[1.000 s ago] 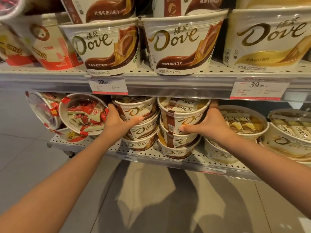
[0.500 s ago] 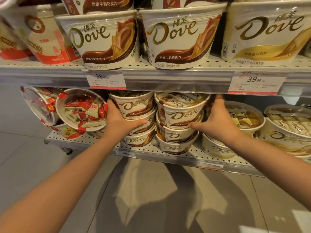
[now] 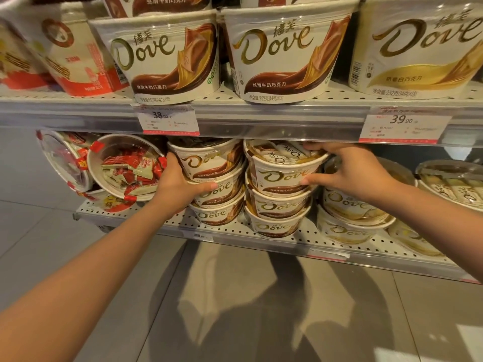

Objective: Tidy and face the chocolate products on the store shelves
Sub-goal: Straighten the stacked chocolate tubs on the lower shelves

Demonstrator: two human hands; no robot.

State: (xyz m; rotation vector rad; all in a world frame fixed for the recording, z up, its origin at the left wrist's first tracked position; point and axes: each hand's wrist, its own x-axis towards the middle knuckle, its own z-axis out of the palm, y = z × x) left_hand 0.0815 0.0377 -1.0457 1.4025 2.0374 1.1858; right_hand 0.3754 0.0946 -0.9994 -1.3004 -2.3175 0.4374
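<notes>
Currently facing: your left hand grips the left stack, right hand pinches the top tub. Next, square its label forward.

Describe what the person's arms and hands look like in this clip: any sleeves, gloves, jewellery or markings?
Both forearms are bare right to the frame edge: no sleeves show. The left hand and right hand are ungloved, with no rings, watch, bracelets or markings visible. Upper arms lie outside the head view.

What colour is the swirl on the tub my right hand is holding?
Brown swirl on a cream tub, clearest in the head view.
</notes>
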